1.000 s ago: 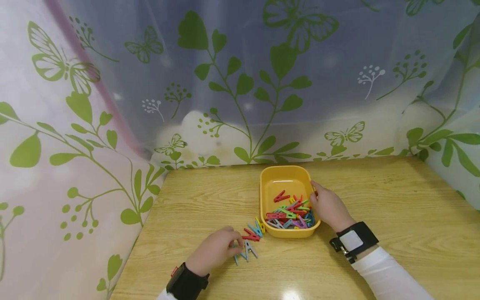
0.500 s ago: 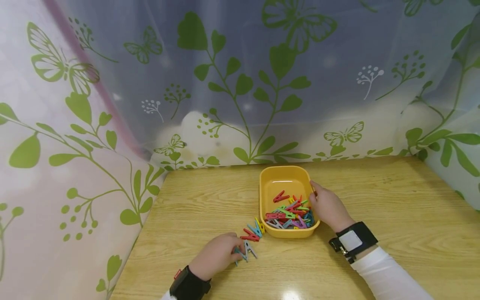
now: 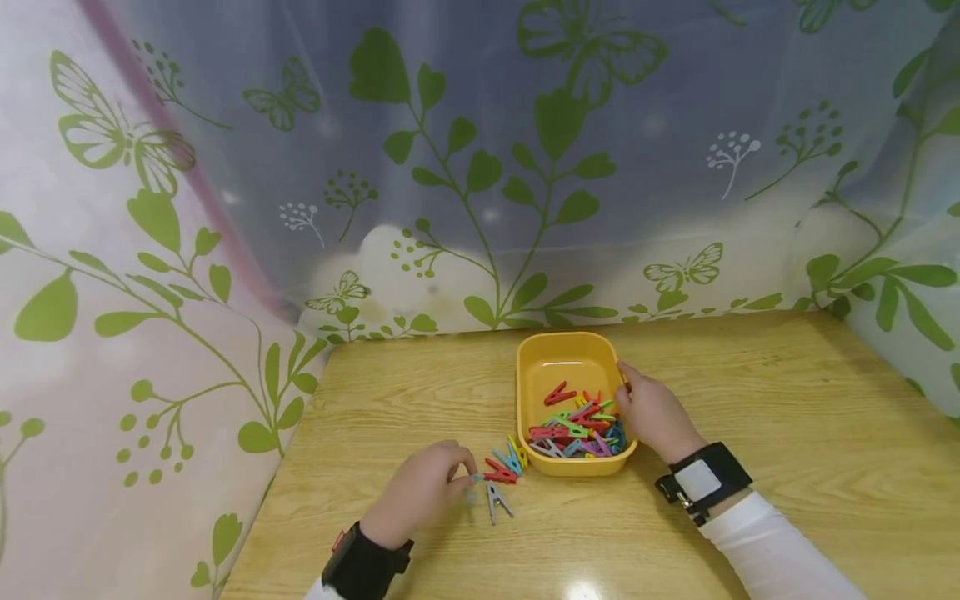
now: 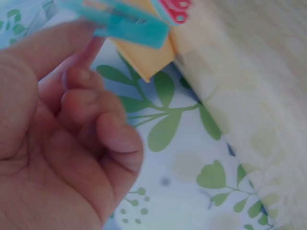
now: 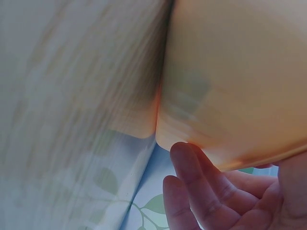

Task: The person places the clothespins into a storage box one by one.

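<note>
My left hand [image 3: 422, 490] pinches a light blue clothespin [image 4: 136, 28] between thumb and index finger, its other fingers curled in the left wrist view. To its right on the table lie a grey clothespin [image 3: 497, 502], a red clothespin [image 3: 500, 472], a blue clothespin [image 3: 512, 459] and a yellow clothespin [image 3: 522, 451] against the tub. The yellow plastic tub [image 3: 528, 358] holds a heap of clothespins [image 3: 573, 429] in several colours, mostly at its near end. My right hand [image 3: 658, 412] grips the tub's right rim, fingers along the outer wall in the right wrist view.
The wood-grain table [image 3: 787, 417] extends to both sides of the tub. A printed curtain [image 3: 450, 208] with green leaves and butterflies rises behind the table's far edge and along both sides. Black straps [image 3: 705, 483] circle both wrists.
My left hand has picked up the light blue clothespin from beside the grey one and moved slightly up and left in the head view. The right hand stays on the tub.
</note>
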`<control>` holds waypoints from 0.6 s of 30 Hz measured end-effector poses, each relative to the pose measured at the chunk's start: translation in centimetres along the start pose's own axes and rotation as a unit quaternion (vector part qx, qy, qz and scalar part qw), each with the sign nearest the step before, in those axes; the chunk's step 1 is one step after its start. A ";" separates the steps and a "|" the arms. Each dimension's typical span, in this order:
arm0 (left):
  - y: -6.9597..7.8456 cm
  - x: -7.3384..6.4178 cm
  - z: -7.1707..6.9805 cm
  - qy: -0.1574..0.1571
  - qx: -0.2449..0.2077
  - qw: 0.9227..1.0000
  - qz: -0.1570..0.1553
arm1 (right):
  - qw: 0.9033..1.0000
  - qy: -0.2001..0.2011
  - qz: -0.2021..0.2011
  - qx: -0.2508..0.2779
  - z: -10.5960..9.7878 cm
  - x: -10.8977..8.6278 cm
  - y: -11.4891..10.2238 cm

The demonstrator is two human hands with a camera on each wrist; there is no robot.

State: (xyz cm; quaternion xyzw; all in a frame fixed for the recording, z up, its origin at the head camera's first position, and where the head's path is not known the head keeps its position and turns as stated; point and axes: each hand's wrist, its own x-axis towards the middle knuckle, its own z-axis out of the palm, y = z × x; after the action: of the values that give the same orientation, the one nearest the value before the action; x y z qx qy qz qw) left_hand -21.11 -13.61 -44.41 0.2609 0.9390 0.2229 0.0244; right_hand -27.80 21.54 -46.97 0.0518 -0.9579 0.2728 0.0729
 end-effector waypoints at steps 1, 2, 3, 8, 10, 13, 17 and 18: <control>0.2 0.2 -0.2 0.011 -0.003 1.000 0.002 | 1.000 0.000 0.000 0.000 0.0 0.0 0.0; 0.4 0.3 -0.4 0.023 -0.006 1.000 0.003 | 1.000 -0.002 0.001 0.000 0.0 0.0 0.0; 0.7 0.5 -0.6 0.035 -0.008 0.999 0.006 | 1.000 -0.002 0.002 0.000 0.0 0.0 0.1; 2.0 1.8 -1.1 0.082 -0.008 0.996 0.020 | 1.000 -0.001 0.003 -0.004 -0.1 0.1 0.1; 2.5 2.5 -1.1 0.093 -0.005 0.995 0.028 | 1.000 -0.001 0.004 -0.004 -0.1 0.1 0.1; 3.3 3.5 -1.1 0.105 0.000 0.994 0.043 | 1.000 0.001 0.002 -0.005 0.0 0.1 0.2; 4.2 4.9 -0.8 0.109 -0.004 0.992 0.066 | 1.000 0.005 -0.004 0.002 0.1 0.0 0.2; 4.5 5.2 -0.8 0.108 -0.007 0.991 0.072 | 1.000 0.006 -0.004 0.004 0.2 0.0 0.2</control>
State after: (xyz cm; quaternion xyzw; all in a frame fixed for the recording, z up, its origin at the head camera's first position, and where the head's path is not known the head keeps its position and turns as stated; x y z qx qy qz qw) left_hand -23.56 -7.88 -41.43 0.3021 0.9133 0.2575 -0.0916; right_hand -27.85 21.61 -47.20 0.0548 -0.9560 0.2769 0.0794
